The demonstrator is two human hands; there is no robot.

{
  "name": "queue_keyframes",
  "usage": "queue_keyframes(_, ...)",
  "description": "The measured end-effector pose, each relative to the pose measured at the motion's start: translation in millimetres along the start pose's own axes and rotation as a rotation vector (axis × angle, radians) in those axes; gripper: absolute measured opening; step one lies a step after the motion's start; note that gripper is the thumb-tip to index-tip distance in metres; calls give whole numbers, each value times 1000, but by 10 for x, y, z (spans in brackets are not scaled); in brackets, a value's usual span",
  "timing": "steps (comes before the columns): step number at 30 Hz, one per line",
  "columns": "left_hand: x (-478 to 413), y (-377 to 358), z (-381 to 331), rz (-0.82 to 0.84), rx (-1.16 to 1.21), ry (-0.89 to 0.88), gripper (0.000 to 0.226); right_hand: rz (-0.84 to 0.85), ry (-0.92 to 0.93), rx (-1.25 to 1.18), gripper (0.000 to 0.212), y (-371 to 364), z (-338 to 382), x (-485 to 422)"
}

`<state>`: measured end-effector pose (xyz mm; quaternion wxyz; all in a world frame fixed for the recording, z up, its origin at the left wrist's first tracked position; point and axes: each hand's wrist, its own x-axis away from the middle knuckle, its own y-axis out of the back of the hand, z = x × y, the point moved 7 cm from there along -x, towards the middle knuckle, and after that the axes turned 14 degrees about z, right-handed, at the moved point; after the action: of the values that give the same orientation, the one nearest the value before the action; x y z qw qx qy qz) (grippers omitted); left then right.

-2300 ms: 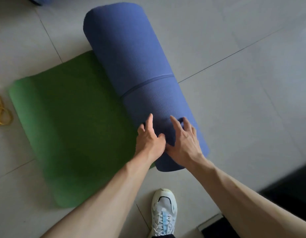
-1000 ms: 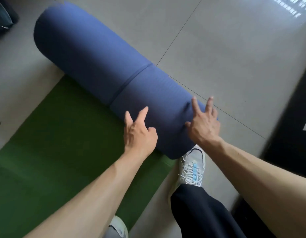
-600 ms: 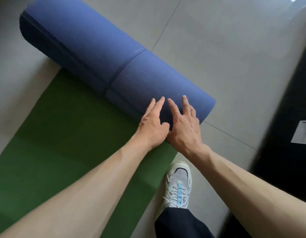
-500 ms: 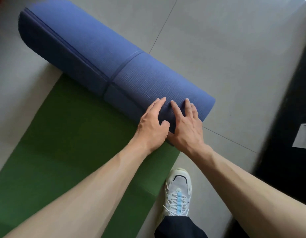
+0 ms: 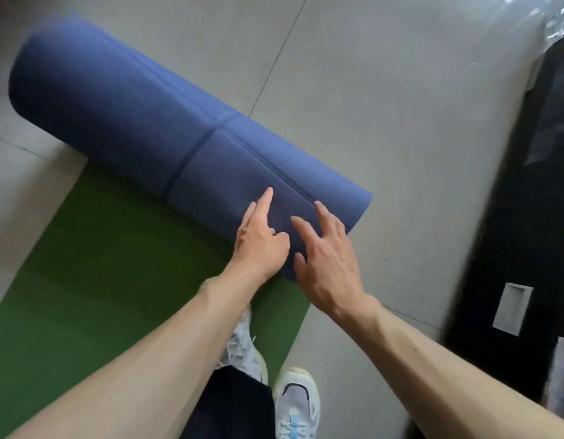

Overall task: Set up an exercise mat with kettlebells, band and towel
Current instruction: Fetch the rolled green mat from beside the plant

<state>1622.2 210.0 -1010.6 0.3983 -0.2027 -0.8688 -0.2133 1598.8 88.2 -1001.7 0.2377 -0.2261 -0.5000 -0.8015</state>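
Moved since half a second ago: both hands, then flat and side by side on the roll, now sit slightly apart with fingers spread, and one shoe has come onto the green surface.

- Mat roll (image 5: 154, 122): blue, lying diagonally on the tiled floor (image 5: 385, 122), much of the mat's length not yet laid out. Outer edge seam (image 5: 274, 166) shows on top.
- Green stretch (image 5: 94, 274): the unrolled part, flat on the floor, running back toward the person.
- Left hand (image 5: 261, 248): forefinger straight, touching the roll's near end; grips nothing.
- Right hand (image 5: 329, 267): fingers splayed and straight at the same end; holds nothing. Whether it presses or only hovers, cannot tell.
- White shoe (image 5: 242, 346): on the green stretch, near its edge.
- Black unit (image 5: 512, 217): off to the right of the roll.
- Kettlebells, band, towel: not in view.

Hazards, as judged:
- Both hands act on one end only, so the roll may skew and the mat may lie crooked.
- The near end may swing toward the black unit.
- The shoe on the mat may drag or ripple it on the next step.
- Light fingertip contact may slip.
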Motion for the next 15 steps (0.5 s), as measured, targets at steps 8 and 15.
queue_keyframes(8, -367, 344, -615, -102, -53, -196, 70, 143, -262, 46, 91, 381, -339, -795)
queue_keyframes(15, -758, 552, -616, 102, 3, 98, 91, 16, -322, -27, 85, 1296, -220, -1223)
